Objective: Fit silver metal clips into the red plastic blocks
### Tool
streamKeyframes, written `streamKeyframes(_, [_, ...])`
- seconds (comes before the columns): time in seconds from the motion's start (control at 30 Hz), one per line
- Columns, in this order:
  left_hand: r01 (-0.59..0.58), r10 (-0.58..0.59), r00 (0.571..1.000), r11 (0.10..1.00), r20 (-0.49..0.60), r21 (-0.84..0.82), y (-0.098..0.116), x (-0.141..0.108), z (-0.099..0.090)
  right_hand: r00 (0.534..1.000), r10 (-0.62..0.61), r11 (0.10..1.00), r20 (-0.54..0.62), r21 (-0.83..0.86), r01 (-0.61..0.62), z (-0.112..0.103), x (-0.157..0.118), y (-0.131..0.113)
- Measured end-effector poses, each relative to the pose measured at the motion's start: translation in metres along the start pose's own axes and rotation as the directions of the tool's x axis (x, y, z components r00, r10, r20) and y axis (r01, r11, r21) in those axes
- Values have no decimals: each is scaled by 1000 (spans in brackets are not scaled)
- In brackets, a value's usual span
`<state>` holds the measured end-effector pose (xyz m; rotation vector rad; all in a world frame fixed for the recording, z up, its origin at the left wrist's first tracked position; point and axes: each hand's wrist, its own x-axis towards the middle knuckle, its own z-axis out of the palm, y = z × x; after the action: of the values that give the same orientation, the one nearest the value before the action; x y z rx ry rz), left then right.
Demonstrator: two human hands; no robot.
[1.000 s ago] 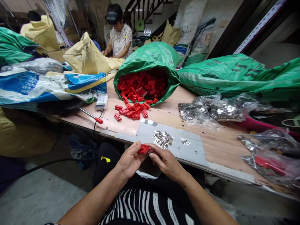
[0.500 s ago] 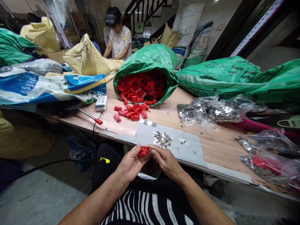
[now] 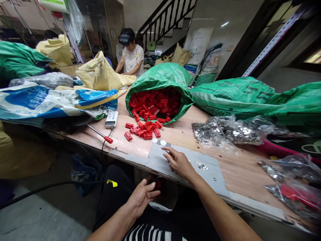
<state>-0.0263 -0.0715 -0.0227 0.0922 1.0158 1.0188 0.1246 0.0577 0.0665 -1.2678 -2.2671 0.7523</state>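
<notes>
Hands: apart now; ~½ sec ago both were on a red pc, since gone from L fingers, & R has gone fwd over the table.
L hand [image 3: 144, 197]: at 7–8 o'clock from R, in front of table edge, palm half up, fingers loosely spread, thumb apart.
R hand [image 3: 179, 164]: over the gray mat [image 3: 212, 175], palm down, fingers spread; can't tell if it touches anything underneath.
Metal bits [image 3: 171, 168]: on mat, mostly hidden under R hand.
Small cluster [image 3: 202, 166]: more bits, same mat, approx 3 o'clock from R hand.
Red pcs [image 3: 145, 129]: loose pile on table, 10–11 o'clock from R hand, just below mouth of green bag [image 3: 165, 75].
Green bag: on its side, mouth twd wearer, packed w/ more red pcs.
Reddish blur [image 3: 162, 184]: dim, below table edge, near L fingertips; can't tell what.
White device [image 3: 111, 119]: 10 o'clock, cable attached.
Red-handled tool [image 3: 107, 139]: 9–10 o'clock, lying near device.
Clear bags [image 3: 228, 132]: 2 o'clock, metal bits inside.
Co-worker [image 3: 131, 58]: 11 o'clock, far side, arms lowered twd work.
</notes>
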Motion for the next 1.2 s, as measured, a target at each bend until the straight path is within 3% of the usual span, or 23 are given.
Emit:
streamKeyframes(0.13, [28,-30,997,999,-73,-17,1,-1,-2,985,143,965,-94,-209,-161,2,49,5])
streamKeyframes(0.27, [9,-8,999,1000,-42,10,0,-3,-4,970,203,931,-134,-281,-234,10,90,4])
streamKeyframes(0.4, [-33,34,999,999,-24,39,1,-7,-4,958,244,906,-154,-317,-282,20,112,1])
streamKeyframes(0.5, [-52,54,998,997,-27,62,4,-10,-3,951,264,899,-161,-317,-303,19,113,1])
streamKeyframes(0.6, [-80,78,997,991,20,103,8,-16,0,949,270,909,-165,-282,-308,9,100,1])
streamKeyframes(0.73, [-154,128,968,982,217,108,14,-29,10,972,218,959,-90,-165,-230,-8,57,-3])
streamKeyframes(0.8, [-190,160,943,979,293,79,16,-36,16,991,119,985,64,120,-126,-12,27,-9])
streamKeyframes(0.87, [-238,216,929,970,300,38,18,-41,24,979,60,928,197,349,-127,-14,-4,-17])
streamKeyframes(1.0, [-348,340,905,937,255,-13,15,-46,34,925,58,729,376,617,-296,-2,-55,-29])
streamKeyframes(1.1, [-389,374,886,921,274,2,10,-48,36,907,84,622,412,689,-371,13,-77,-33])
streamKeyframes(1.2, [-392,372,890,920,261,24,9,-50,34,937,86,673,340,673,-306,21,-91,-31])
